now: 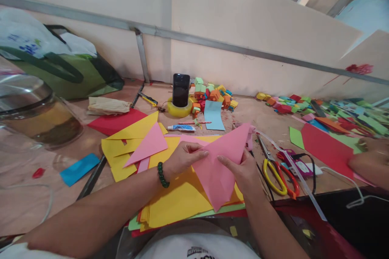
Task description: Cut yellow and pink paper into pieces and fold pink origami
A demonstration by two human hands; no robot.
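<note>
A sheet of pink paper [220, 174], folded so that it shows as pointed triangles, is held up in front of me by both hands. My left hand [187, 158] pinches its left edge between thumb and fingers; a green bead bracelet circles that wrist. On the right side, my right hand [243, 170] grips the same paper, thumb on top and fingers hidden behind. Below it lies a stack of yellow paper [176, 198] with green and red sheets under it. A separate pink triangle [150, 143] rests on cut yellow pieces [114, 156] to the left.
Scissors [275, 176] with yellow and orange handles lie right of my hand, beside a glue gun [249, 139]. A phone [181, 91] stands in a tape roll [179, 109]. A glass jar [39, 117] is at left. Another person's hand [369, 158] touches red paper [326, 149].
</note>
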